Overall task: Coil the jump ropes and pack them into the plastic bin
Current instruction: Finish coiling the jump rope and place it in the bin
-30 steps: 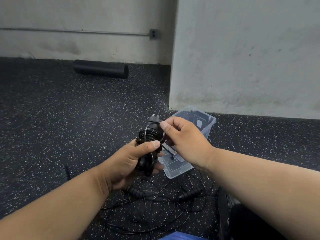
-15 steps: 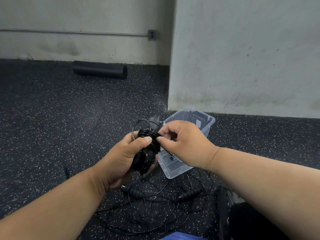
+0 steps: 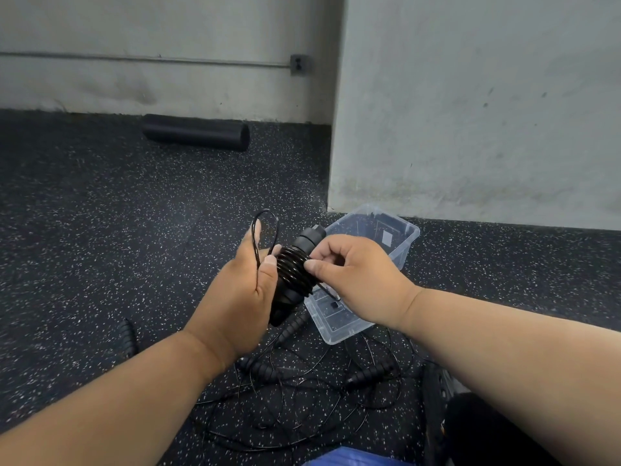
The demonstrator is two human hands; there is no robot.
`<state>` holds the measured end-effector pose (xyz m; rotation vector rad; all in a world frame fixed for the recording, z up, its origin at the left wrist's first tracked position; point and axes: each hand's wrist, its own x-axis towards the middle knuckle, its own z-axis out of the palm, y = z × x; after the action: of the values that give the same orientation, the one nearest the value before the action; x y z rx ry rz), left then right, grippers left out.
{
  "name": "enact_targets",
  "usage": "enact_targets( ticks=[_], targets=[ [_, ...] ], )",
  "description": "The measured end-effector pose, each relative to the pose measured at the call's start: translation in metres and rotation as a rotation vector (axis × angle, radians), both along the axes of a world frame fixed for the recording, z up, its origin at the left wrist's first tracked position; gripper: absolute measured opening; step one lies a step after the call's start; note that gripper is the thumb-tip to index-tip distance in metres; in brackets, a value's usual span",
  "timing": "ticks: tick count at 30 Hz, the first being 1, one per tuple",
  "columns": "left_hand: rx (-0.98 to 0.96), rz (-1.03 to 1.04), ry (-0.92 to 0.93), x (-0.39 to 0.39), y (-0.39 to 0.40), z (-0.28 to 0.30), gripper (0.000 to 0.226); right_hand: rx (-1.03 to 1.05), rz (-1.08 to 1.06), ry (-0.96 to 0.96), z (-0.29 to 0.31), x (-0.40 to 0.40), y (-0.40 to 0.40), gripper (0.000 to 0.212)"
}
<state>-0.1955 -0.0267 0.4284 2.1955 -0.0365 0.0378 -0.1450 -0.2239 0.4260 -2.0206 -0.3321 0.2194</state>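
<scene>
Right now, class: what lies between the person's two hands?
In the head view, the wound jump rope, its cord coiled around the handles, lies between the left hand and the right hand; both grip it.

Gym corner: floor, walls and 1 foam roller

1 black foam roller (image 3: 196,132) lies on its side on the dark speckled rubber floor (image 3: 100,230), near the base of the pale back wall (image 3: 151,25). 1 thin conduit (image 3: 144,58) runs level along that wall to 1 grey outlet box (image 3: 299,64). A second pale wall (image 3: 487,105), scuffed and stained low down, juts forward at right. 1 blue item (image 3: 346,457) shows at the bottom edge, too cropped to identify.
</scene>
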Motion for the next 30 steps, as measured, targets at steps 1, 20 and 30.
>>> enact_targets(
  ticks=[1,20,30],
  targets=[
    [0.008,0.004,-0.007,-0.001,0.0,-0.001,0.063,-0.013,-0.006,0.014,0.001,0.0,0.001,0.015],
    [0.169,-0.147,-0.024,0.003,0.002,-0.01,0.05,-0.482,0.1,-0.204,0.01,-0.007,0.006,0.016],
    [0.032,-0.201,0.001,0.007,0.001,-0.009,0.035,-0.602,0.122,-0.342,0.01,-0.008,0.013,0.002]
  ],
)
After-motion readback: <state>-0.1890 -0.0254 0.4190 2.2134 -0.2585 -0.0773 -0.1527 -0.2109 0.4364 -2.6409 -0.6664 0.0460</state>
